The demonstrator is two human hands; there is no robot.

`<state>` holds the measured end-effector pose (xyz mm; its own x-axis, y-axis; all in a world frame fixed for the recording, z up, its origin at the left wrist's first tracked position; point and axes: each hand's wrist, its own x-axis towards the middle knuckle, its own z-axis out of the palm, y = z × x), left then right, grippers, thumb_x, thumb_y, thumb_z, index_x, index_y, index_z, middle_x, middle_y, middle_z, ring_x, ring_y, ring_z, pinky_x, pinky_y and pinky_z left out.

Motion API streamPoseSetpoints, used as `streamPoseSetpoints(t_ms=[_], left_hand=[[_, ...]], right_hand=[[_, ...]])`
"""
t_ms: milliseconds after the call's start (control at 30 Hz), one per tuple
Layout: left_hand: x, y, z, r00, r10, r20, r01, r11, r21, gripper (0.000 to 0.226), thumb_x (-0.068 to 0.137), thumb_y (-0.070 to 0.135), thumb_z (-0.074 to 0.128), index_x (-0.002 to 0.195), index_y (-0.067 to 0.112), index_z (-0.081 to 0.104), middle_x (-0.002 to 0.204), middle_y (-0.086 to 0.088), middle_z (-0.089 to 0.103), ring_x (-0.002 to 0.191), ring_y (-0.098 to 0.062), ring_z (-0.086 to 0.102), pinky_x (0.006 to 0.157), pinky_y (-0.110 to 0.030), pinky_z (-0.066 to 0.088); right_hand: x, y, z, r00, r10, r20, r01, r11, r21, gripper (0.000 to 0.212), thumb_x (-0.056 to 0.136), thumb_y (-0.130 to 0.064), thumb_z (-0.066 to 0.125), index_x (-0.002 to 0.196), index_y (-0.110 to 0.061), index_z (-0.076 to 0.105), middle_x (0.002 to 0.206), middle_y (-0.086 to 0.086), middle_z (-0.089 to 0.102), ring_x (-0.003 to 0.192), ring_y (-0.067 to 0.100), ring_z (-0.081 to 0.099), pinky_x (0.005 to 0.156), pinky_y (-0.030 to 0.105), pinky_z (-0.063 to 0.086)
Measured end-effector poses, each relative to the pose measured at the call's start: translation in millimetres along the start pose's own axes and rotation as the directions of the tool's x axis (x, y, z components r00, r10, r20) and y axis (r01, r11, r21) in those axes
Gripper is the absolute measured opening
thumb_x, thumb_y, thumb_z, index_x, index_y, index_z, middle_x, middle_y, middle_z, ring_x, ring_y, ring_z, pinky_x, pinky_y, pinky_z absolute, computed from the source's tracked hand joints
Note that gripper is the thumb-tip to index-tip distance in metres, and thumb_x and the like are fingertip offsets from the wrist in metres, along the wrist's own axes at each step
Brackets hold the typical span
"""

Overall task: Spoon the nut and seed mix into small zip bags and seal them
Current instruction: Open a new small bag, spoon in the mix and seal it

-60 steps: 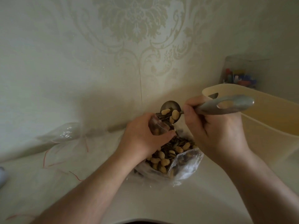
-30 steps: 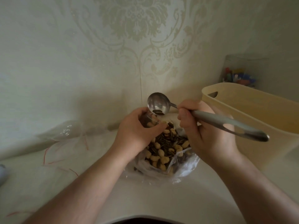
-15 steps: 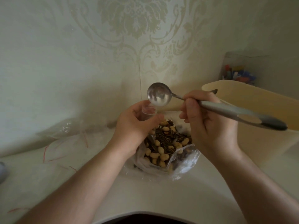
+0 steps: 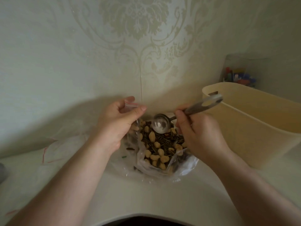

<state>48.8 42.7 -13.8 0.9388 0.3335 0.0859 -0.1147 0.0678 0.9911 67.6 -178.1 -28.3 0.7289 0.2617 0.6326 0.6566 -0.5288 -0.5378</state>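
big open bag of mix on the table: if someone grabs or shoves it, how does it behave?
The big bag is probably floppy: its thin clear film is crumpled and slumps around the mix. It is likely heavy for a bag, since it looks well filled. Its mouth gapes open, so a shove or one-sided lift could well spill nuts.

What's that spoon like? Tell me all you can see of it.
The spoon looks like shiny metal, with a round, deep bowl and a broad grey handle pierced by an oval hole near its end. The right hand grips the handle. The bowl looks empty, tilted toward the camera, right over the nut and seed mix.
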Motion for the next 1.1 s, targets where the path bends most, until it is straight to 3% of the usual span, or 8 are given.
streamPoseSetpoints(t_ms=[100,267,433,533,700,833,967,1100], left_hand=[[0,-1,-5,0.999,-0.042,0.029,0.038,0.993,0.11,0.057,0.065,0.033,0.088,0.118,0.022,0.072,0.103,-0.005,0.08,0.064,-0.012,0.068,0.043,-0.024,0.048],[2,5,-13,1.0,-0.03,0.005,0.029,0.997,0.068,0.045,0.077,0.023,0.087,0.119,0.02,0.072,0.091,0.004,0.08,0.07,-0.005,0.073,0.046,-0.022,0.05],[5,7,-21,0.999,0.029,-0.04,-0.028,0.999,0.028,0.043,0.077,0.023,0.089,0.117,0.025,0.073,0.103,0.003,0.081,0.093,-0.009,0.075,0.068,-0.024,0.052],[1,9,-23,0.999,-0.029,0.044,0.025,0.995,0.096,0.042,0.077,0.023,0.088,0.116,0.025,0.072,0.092,0.008,0.081,0.08,-0.004,0.075,0.056,-0.021,0.051],[-2,11,-29,0.989,-0.039,0.143,0.021,0.992,0.124,0.069,0.06,0.03,0.086,0.126,0.024,0.068,0.109,0.002,0.08,0.101,-0.013,0.076,0.078,-0.026,0.053],[-2,17,-31,0.989,0.058,0.138,-0.061,0.998,0.018,0.071,0.064,0.024,0.083,0.132,0.023,0.064,0.112,0.002,0.08,0.093,-0.003,0.075,0.067,-0.016,0.054],[-6,20,-36,0.978,0.086,0.191,-0.09,0.996,0.011,0.072,0.069,0.017,0.083,0.136,0.023,0.058,0.115,0.001,0.079,0.094,-0.006,0.076,0.065,-0.016,0.055],[-6,20,-41,0.98,0.067,0.189,-0.066,0.998,-0.01,0.064,0.068,0.013,0.083,0.125,0.016,0.053,0.112,0.004,0.08,0.087,-0.007,0.076,0.058,-0.02,0.055]], right_hand=[[0,-2,2,0.997,-0.077,-0.008,0.076,0.997,-0.029,0.026,0.109,-0.024,0.045,0.092,-0.02,0.064,0.065,-0.007,0.06,0.06,0.012,0.06,0.053,0.024,0.046],[-1,-5,-1,0.997,-0.032,-0.066,0.038,0.995,0.096,0.032,0.109,-0.026,0.044,0.086,-0.015,0.064,0.065,-0.003,0.061,0.062,0.015,0.062,0.057,0.039,0.05],[-2,-7,-3,0.999,0.005,-0.049,0.004,0.98,0.199,0.025,0.109,-0.03,0.044,0.097,-0.023,0.065,0.072,-0.005,0.064,0.069,0.016,0.068,0.06,0.05,0.056],[-3,-5,-4,0.998,0.038,-0.052,-0.026,0.977,0.213,0.023,0.109,-0.034,0.045,0.099,-0.027,0.064,0.074,-0.004,0.066,0.071,0.016,0.07,0.062,0.053,0.058],[-4,4,-2,0.999,-0.001,-0.045,0.007,0.993,0.116,0.022,0.108,-0.03,0.049,0.107,-0.026,0.071,0.082,-0.012,0.069,0.08,0.008,0.07,0.069,0.038,0.06],[-5,21,-4,0.967,-0.186,0.172,0.191,0.981,-0.012,0.028,0.105,-0.03,0.055,0.127,-0.027,0.073,0.115,-0.021,0.071,0.108,-0.011,0.062,0.09,0.008,0.046],[-5,34,-4,0.921,-0.245,0.302,0.283,0.955,-0.088,0.028,0.103,-0.021,0.062,0.126,-0.03,0.075,0.112,-0.015,0.068,0.101,-0.003,0.06,0.088,0.013,0.047],[-2,39,-10,0.843,-0.167,0.511,0.352,0.89,-0.29,0.051,0.091,-0.006,0.077,0.127,-0.042,0.072,0.115,-0.012,0.061,0.1,0.011,0.052,0.08,0.025,0.048]])
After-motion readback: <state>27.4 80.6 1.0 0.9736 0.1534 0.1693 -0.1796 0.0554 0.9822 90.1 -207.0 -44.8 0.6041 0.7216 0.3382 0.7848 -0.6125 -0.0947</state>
